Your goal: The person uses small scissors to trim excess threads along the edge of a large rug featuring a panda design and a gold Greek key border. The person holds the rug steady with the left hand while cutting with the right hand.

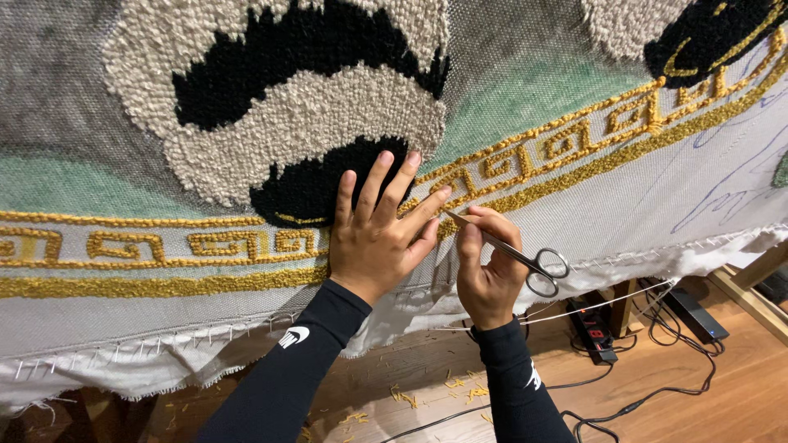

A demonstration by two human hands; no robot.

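Left hand point(379, 234) spread flat on tufted rug point(271, 131), fingers wide over gold key-pattern border point(525, 156), right hand point(486, 267) at its 3 o'clock gripping small scissors point(517, 256), blade tips touching the border yarn at 10 o'clock of the right hand

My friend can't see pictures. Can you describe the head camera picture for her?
The left hand presses flat on a stretched tufted rug, while the right hand holds small scissors against its yellow key-pattern border. Yellow yarn scraps lie on the wooden floor below.
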